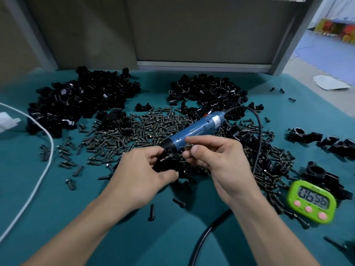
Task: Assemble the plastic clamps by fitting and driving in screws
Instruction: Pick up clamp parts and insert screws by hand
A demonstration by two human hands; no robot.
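Note:
My left hand [143, 173] grips a black plastic clamp [167, 164] with a screw standing in it, low over the table's middle. My right hand [215, 158] pinches a dark screw [187, 145] between thumb and fingertips, right beside the clamp. The blue electric screwdriver [196, 131] lies on the screw heap just behind both hands, its black tip pointing at the clamp. A wide heap of loose screws [134, 129] spreads across the teal table top [57, 208].
Piles of black clamp halves sit at the back left [80, 100] and back centre [207, 93]. Finished clamps [317, 140] lie at the right. A green timer [312, 202] stands front right. The screwdriver's black cable [209, 233] runs to the front; a white cable [38, 179] curves on the left.

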